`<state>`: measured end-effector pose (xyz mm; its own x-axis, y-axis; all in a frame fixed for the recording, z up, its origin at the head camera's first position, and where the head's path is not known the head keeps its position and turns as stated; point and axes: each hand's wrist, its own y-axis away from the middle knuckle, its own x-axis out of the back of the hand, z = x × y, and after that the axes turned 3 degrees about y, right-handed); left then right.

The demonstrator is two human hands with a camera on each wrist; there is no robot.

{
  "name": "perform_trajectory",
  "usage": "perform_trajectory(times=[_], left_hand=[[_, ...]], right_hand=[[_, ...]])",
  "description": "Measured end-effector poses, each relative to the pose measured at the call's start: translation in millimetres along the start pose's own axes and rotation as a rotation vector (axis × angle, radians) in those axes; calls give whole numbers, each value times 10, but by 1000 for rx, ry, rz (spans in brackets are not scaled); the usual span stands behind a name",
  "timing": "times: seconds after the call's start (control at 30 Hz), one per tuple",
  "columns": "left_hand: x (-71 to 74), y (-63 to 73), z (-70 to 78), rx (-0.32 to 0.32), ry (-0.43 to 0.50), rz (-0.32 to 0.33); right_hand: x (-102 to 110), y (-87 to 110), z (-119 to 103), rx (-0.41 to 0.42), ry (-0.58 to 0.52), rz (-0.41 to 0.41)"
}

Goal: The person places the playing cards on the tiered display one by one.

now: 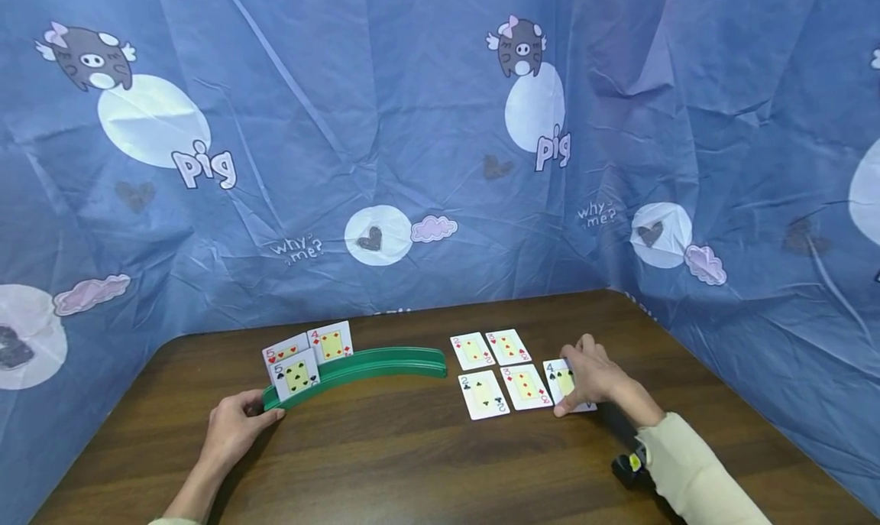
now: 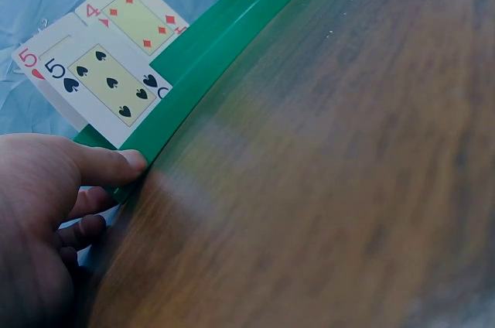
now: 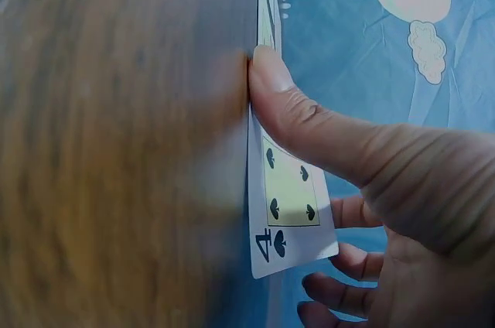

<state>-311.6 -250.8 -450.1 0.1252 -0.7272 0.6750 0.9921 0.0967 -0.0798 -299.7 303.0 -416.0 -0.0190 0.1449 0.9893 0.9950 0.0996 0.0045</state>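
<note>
A curved green card holder (image 1: 385, 362) stands on the table, and my left hand (image 1: 235, 427) pinches its left end, thumb on the front side. In its slots stand the five of spades (image 1: 296, 376), the five of hearts (image 1: 282, 348) partly hidden behind it, and the four of diamonds (image 1: 333, 343). On the right, my right hand (image 1: 593, 376) grips the four of spades (image 3: 291, 189) by its edges, thumb at the near edge and fingers at the far one. That card is face up, partly covered by the hand in the head view.
Left of my right hand, face up, lie the two of diamonds (image 1: 472, 351), three of hearts (image 1: 509, 347), two of clubs (image 1: 484, 395) and three of diamonds (image 1: 525, 387). A blue printed curtain (image 1: 426, 143) hangs behind the brown wooden table (image 1: 385, 464).
</note>
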Motion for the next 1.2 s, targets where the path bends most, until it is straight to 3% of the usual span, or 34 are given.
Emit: perform_trajectory(times=[0.33,0.5,0.73,1.2], left_hand=[[-13,11,-30,2,-1,-1],[-21,15,-39,0,5,-2],[-22,22,-29,1,9,4],[-18,12,-12,-6,20,9]], right_hand=[[30,-20,70,-10,66,5],[54,-23,93,4,23,36],[149,6,132,101,-32,155],[335,55,265,183,-197,197]])
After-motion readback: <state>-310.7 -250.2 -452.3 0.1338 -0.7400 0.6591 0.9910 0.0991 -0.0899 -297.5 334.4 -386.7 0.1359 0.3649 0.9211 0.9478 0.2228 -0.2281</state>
